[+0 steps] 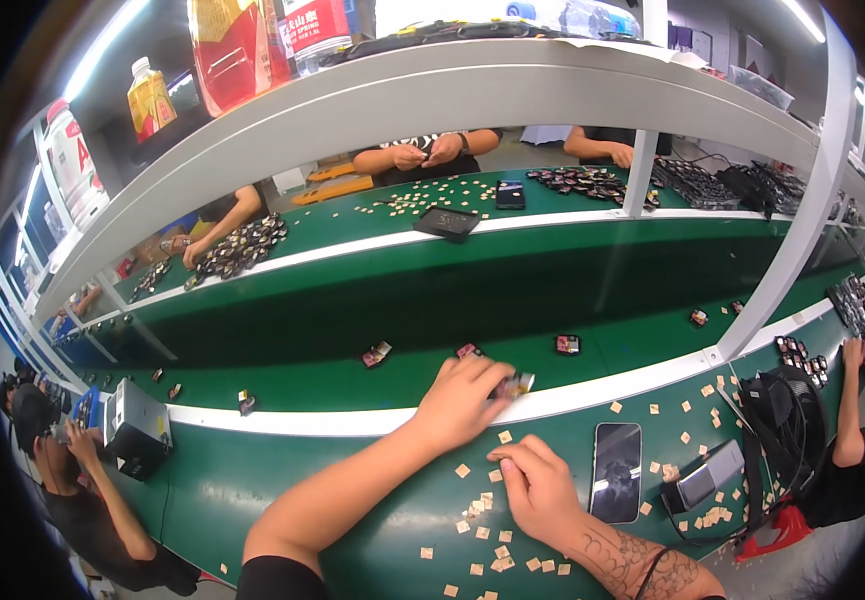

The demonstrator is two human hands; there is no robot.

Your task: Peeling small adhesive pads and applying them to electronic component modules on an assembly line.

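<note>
My left hand [461, 400] reaches over the white rail [353, 422], closed on a small dark part with a shiny edge [519, 385]; motion blur hides its details. Just beyond those fingers, a small black and pink part [469, 350] lies on the green conveyor belt [433, 378], partly covered. My right hand [541, 488] rests low over the near green table, its fingers curled in and the thumb alongside. Whatever its fingertips may hold cannot be made out. Small beige square pieces [505, 536] are scattered around it. A black phone [617, 472] lies to its right.
More small parts [568, 344] sit spaced along the belt. A grey-and-black device [711, 474] and a black bag [781, 430] stand at right, a metal-cased box [138, 425] at left. A white shelf [553, 85] crosses overhead. Several people work around the line.
</note>
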